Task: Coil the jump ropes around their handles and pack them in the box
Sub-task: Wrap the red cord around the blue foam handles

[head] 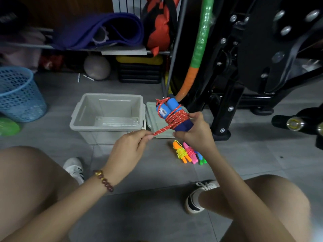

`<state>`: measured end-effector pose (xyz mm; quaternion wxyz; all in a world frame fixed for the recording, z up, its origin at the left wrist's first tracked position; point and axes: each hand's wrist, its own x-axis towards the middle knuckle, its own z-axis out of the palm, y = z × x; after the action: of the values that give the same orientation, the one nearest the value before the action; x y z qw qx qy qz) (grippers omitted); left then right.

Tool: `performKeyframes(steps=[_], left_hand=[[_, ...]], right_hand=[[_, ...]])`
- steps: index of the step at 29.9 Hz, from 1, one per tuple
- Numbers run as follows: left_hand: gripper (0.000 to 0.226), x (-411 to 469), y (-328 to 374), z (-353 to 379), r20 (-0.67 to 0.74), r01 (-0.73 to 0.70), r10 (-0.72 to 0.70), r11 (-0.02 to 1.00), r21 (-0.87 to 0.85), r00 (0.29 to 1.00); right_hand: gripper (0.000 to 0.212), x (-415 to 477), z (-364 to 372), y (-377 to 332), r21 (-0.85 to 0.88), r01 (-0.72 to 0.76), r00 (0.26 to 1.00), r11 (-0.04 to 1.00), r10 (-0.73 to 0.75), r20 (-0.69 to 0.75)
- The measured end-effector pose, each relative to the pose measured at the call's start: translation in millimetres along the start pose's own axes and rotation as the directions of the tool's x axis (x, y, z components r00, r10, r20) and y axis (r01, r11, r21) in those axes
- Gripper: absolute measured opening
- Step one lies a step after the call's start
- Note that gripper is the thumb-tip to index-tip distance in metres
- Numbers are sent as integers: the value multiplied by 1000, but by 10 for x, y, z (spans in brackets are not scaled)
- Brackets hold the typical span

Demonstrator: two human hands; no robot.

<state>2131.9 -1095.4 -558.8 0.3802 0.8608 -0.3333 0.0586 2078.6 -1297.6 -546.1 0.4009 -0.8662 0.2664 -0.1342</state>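
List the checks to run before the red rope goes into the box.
1. Right hand holds the handles firmly: ok.
2. Red rope wound round the handles: ok, several tight turns.
3. Rope end secured: not ok. The left hand pinches it, pulled taut, not tucked in.
4. Box open with room inside: ok.
5. Lid out of the way: ok, it lies beside the box.
6. Small ropes packed: not ok. They are coiled but lie on the floor.
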Motion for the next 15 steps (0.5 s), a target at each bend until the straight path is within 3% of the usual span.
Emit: performKeyframes(steps=[3, 5, 8, 11, 15], left_hand=[[25, 63, -148, 59, 161, 156, -148, 987, -39, 976], [26, 111, -258, 85, 278, 213, -151, 955, -207, 948], [22, 128, -281, 130, 365, 298, -122, 825, -479, 923], [27, 139, -276, 125, 418, 397, -168, 730, -556, 893], [29, 197, -383, 71, 466, 444, -165, 675, -589, 869]], right_hand=[[67, -66, -60, -60, 23, -5, 1000, 1000, 5, 21], [65, -109, -131, -128, 90, -45, 998, 995, 41, 47], [60, -166, -204, -205, 268, -143, 983, 953, 105, 152], [54, -206, -231, -256, 493, -272, 946, 826, 137, 293], [58, -177, -303, -224, 704, -358, 904, 613, 39, 425]])
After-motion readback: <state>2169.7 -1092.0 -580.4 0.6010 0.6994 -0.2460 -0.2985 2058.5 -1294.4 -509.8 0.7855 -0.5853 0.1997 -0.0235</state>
